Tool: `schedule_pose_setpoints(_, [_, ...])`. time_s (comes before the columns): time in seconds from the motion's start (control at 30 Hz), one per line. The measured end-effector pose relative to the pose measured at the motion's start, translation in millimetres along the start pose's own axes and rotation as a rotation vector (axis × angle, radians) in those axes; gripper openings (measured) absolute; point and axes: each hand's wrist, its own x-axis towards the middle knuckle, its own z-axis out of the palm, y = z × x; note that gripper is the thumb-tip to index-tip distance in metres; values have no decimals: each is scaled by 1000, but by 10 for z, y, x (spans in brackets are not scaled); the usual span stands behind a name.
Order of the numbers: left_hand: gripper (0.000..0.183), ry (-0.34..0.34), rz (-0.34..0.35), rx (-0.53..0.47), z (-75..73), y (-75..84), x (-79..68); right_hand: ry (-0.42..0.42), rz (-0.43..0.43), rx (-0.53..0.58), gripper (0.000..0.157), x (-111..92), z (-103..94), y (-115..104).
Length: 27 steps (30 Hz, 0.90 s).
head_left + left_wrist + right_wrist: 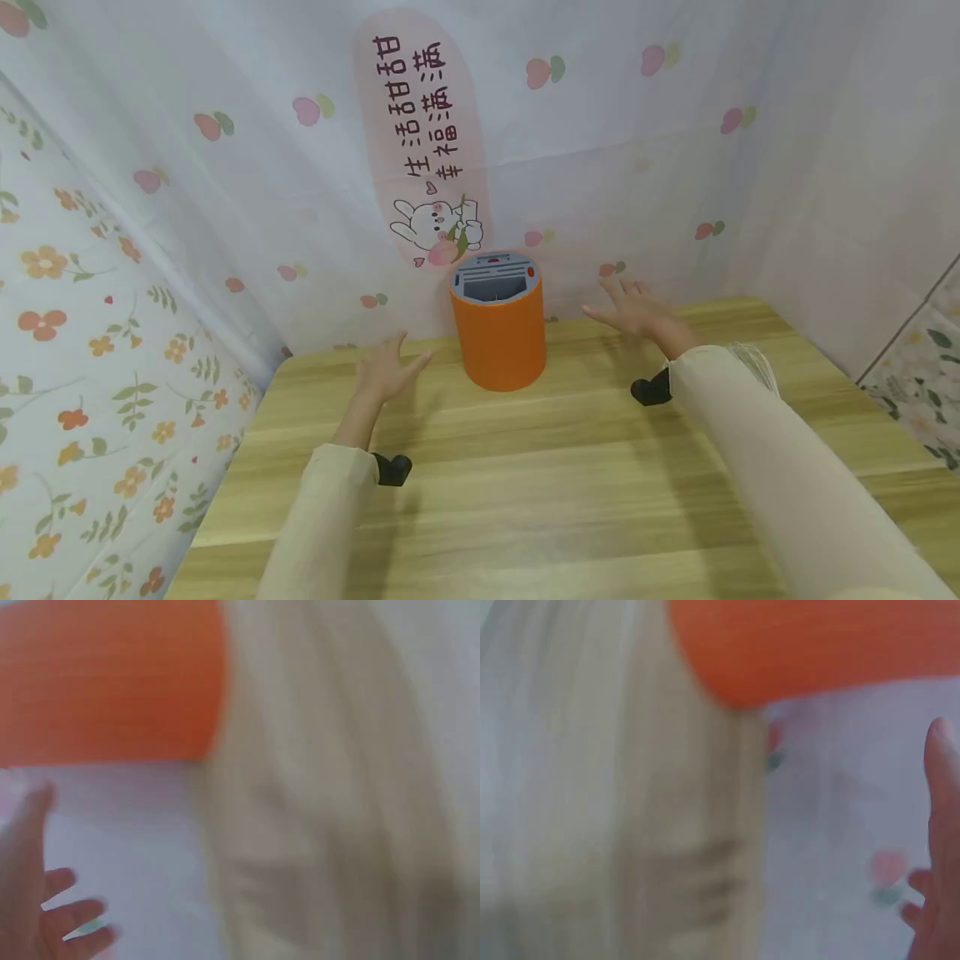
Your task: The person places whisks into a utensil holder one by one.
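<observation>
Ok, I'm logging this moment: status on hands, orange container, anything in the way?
Left hand and right hand empty, either side. Orange container upright on table, untouched. Nothing visible between hands and container.

patterned cloth [607,142] hangs behind a wood-grain table [517,467]

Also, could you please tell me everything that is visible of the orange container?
The orange container is a smooth upright cylinder standing on the wood-grain table near the far edge, before the printed cloth. Its grey top holds a large opening, narrow slots and red details; it looks plastic. The left grip and right grip flank it without touching.
</observation>
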Motion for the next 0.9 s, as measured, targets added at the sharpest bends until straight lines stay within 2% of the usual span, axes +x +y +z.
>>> schedule_pose_setpoints(0.1, [53,41,72,-339,-120,153,67,15,-149,212,74,120,-60,-226])
schedule_pose_setpoints(0.2, [46,78,120,-638,-235,355,194,32,-259,414,64,245,-125,-486])
schedule_pose_setpoints(0.27, [47,80,118,-721,-281,468,278,51,-284,465,60,313,-157,-643])
schedule_pose_setpoints(0.33, [50,43,107,-793,-295,534,347,66,-289,467,56,373,-163,-751])
schedule_pose_setpoints(0.47, [50,-74,58,-875,-224,556,442,77,-267,399,49,454,-92,-817])
schedule_pose_setpoints(0.57, [49,-118,69,-900,-128,530,488,95,-257,406,47,467,-19,-789])
schedule_pose_setpoints(0.63, [47,-100,100,-902,-74,511,503,109,-265,437,47,463,12,-765])
schedule_pose_setpoints(0.77, [44,-18,164,-915,-8,489,496,108,-298,491,46,444,36,-723])
schedule_pose_setpoints(0.9, [42,18,206,-933,-8,492,412,97,-332,521,45,386,19,-683])
